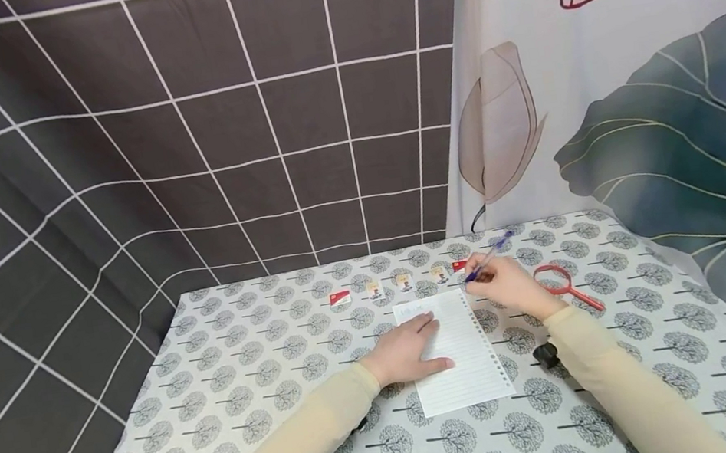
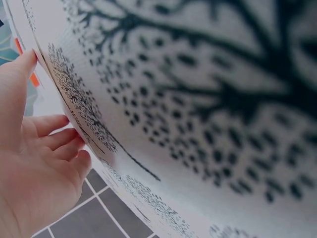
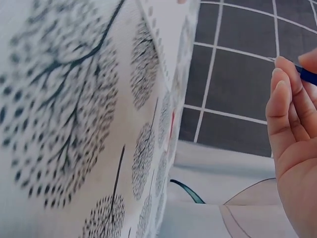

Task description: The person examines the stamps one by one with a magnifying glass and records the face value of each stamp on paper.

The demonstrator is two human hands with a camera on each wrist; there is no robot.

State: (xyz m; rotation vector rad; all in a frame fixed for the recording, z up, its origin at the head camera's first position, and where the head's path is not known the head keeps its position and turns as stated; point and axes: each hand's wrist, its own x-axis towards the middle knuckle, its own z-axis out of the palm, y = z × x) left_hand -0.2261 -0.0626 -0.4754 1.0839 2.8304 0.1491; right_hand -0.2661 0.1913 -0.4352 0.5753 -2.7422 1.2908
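Note:
A lined sheet of loose-leaf paper (image 1: 465,382) with punched holes along its right edge lies on the table, faint handwriting near its top. My left hand (image 1: 408,350) rests on the sheet's left part, thumb and fingers spread out. Above the upper right corner of the paper, my right hand (image 1: 505,285) pinches a pen (image 1: 503,240) with blue ends, tilted up to the right. In the right wrist view the blue pen tip (image 3: 308,76) shows between thumb and fingers. The left wrist view has the left hand (image 2: 44,168) with its fingertips at the surface.
A red magnifying glass (image 1: 585,297) lies right of the right hand. Along the back stand or lie several small picture cards (image 1: 404,283), a red-and-white card (image 1: 340,298) and another red card (image 1: 459,265) partly behind the right hand. A tree-patterned cloth (image 1: 259,427) covers the table.

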